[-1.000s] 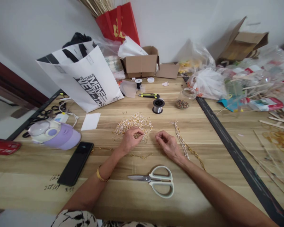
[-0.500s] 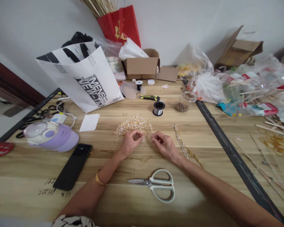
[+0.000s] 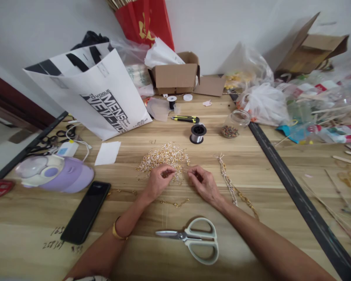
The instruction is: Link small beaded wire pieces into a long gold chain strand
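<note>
A loose pile of gold and clear beads [image 3: 163,155] lies on the wooden table in front of me. At the pile's near edge, my left hand [image 3: 159,181] is closed in a pinch; what its fingertips hold is too small to name. My right hand [image 3: 204,184] is also pinched, just right of the pile, and a fine thing at its fingertips cannot be made out. Beaded strands [image 3: 231,183], silver and gold and tied at the top, lie beside my right hand. A gold beaded chain [image 3: 174,202] stretches below my left wrist. White-handled scissors [image 3: 200,239] lie open nearer me.
A wire spool [image 3: 197,134], a yellow-black cutter [image 3: 185,119] and a jar of beads [image 3: 231,130] stand beyond the pile. To the left are a phone [image 3: 85,212], a purple bottle [image 3: 67,173] and a white paper bag [image 3: 90,93]. Plastic bags [image 3: 263,103] crowd the right.
The view has shifted slightly, so things at the edges sit further outward. Both hands stay pinched over nearly the same spot, with only small finger movement.
</note>
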Demonstrator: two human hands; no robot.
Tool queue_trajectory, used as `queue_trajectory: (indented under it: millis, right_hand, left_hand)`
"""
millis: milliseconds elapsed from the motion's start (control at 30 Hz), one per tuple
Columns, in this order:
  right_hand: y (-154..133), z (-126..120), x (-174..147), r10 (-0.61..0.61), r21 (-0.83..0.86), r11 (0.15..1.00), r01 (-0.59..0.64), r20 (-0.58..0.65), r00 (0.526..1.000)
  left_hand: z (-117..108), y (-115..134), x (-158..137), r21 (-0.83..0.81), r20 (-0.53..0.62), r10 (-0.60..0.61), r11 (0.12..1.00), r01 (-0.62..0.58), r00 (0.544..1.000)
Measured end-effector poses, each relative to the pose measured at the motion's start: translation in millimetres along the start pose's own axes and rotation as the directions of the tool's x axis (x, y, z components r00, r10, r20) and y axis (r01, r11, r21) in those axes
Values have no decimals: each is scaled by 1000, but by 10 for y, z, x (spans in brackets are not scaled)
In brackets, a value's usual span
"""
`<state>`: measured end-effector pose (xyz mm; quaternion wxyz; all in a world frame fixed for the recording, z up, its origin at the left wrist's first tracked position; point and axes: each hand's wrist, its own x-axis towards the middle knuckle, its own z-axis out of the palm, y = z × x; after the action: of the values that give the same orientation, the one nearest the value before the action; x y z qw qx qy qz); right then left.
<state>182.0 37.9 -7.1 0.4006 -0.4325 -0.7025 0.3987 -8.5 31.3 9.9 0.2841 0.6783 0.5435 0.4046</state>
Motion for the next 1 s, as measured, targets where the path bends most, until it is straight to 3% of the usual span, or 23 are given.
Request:
queue_trajectory:
  millis: [633, 1000]
  right_hand:
    - [12, -33, 6, -1, 3, 1000, 1, 19, 1000]
    - [4, -36, 7, 5, 20, 1000, -6, 26, 1000]
  left_hand:
    - [19, 25, 31, -13, 41, 31, 999, -30, 999]
    - [37, -35, -3, -31, 26, -77, 996, 78, 997]
